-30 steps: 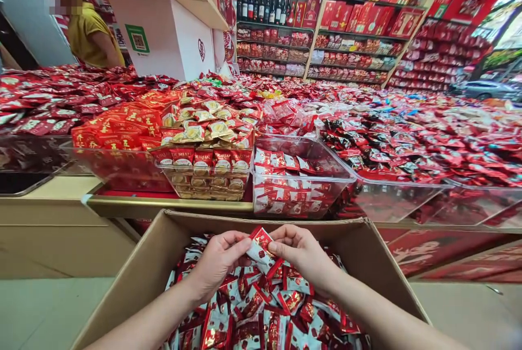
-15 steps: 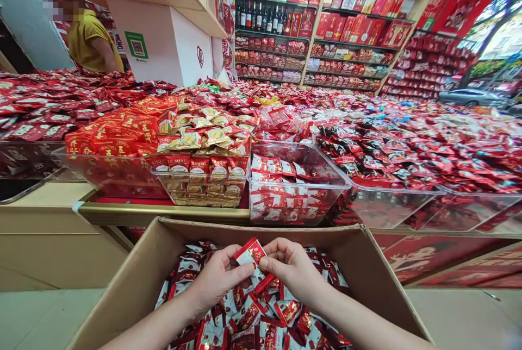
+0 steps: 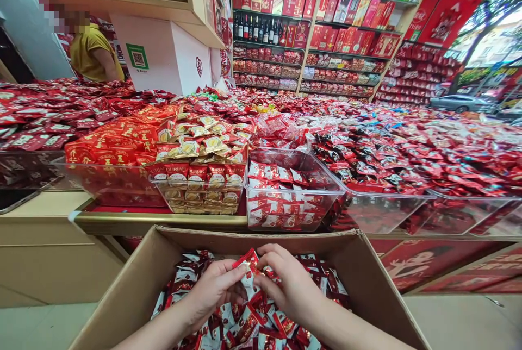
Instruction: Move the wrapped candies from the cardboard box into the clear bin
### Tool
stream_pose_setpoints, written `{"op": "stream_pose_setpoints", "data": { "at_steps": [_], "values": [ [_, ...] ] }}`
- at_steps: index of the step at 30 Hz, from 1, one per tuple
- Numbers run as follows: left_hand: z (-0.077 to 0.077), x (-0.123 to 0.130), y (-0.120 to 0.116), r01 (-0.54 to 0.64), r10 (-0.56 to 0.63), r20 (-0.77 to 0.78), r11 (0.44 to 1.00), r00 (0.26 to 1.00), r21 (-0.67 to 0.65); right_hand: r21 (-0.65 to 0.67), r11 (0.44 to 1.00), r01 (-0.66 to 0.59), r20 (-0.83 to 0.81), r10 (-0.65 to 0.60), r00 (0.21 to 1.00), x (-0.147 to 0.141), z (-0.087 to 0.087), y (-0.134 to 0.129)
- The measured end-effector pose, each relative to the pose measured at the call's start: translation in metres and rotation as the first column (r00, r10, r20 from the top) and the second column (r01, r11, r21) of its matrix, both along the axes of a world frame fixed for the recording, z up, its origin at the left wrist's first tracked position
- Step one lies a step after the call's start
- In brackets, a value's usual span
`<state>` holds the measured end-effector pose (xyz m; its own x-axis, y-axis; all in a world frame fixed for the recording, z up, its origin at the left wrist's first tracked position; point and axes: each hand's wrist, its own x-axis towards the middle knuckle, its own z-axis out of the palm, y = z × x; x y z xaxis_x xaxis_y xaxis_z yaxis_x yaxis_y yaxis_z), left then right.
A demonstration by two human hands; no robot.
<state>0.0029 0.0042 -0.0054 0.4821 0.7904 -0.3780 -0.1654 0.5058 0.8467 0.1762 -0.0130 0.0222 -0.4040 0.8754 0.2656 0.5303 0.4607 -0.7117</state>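
Beyond the fingers (image 3: 222,269) at far left, a person in yellow (image 3: 94,57) is standing across a bench (image 3: 51,206); nearer, a cardboard box (image 3: 122,282) is sitting open beneath them. Durian-labelled packets (image 3: 204,173) are sitting ahead of the left fingers. The left hand (image 3: 210,290) is pinching a red-and-white packet (image 3: 248,280) between thumb and forefinger, above a heap of similar wrappers (image 3: 247,328). The right hand (image 3: 281,282) is curving close beside that packet, thumb and forefinger parted; whether its fingers are gripping cannot be told. Ahead and rightward, a clear tub (image 3: 296,192) is standing.
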Motion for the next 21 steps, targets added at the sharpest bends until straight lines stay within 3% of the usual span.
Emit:
{"op": "stream_pose_setpoints", "data": {
  "at_steps": [2,4,7,11,14,16,17,19,21],
  "values": [
    [-0.001,-0.001,0.001,-0.032,0.031,-0.013,0.999,0.999,-0.032,0.152,0.98,-0.124,0.142,0.103,0.985,0.0,0.001,-0.002],
    [-0.002,-0.002,0.001,-0.061,0.06,-0.019,0.996,0.998,-0.057,0.218,0.949,-0.226,0.292,0.157,0.943,-0.001,0.0,-0.002],
    [-0.003,-0.004,0.002,-0.041,0.041,-0.004,0.995,0.999,-0.089,0.268,0.937,-0.223,0.408,0.099,0.908,-0.003,-0.005,0.0],
    [-0.01,-0.006,0.008,-0.007,0.006,-0.009,0.995,1.0,-0.102,0.314,0.935,-0.164,0.353,0.045,0.935,-0.001,0.002,0.0],
    [-0.023,-0.009,0.008,0.104,-0.084,-0.295,0.993,0.952,0.055,0.4,0.897,-0.189,0.268,0.083,0.96,0.005,0.025,-0.006],
    [-0.032,-0.013,0.002,0.342,-0.182,-0.573,0.921,0.799,0.185,0.488,0.84,-0.237,0.243,0.131,0.961,0.01,0.042,-0.01],
    [-0.036,-0.016,-0.002,0.489,-0.22,-0.695,0.846,0.684,0.214,0.527,0.812,-0.25,0.242,0.139,0.96,0.012,0.05,-0.011],
    [-0.04,-0.019,-0.011,0.705,-0.221,-0.87,0.685,0.44,0.183,0.608,0.758,-0.235,0.234,0.112,0.966,0.018,0.06,-0.011],
    [-0.041,-0.022,-0.018,0.796,-0.194,-0.946,0.597,0.26,0.096,0.687,0.7,-0.194,0.211,0.064,0.975,0.022,0.063,-0.007]
  ]
}}
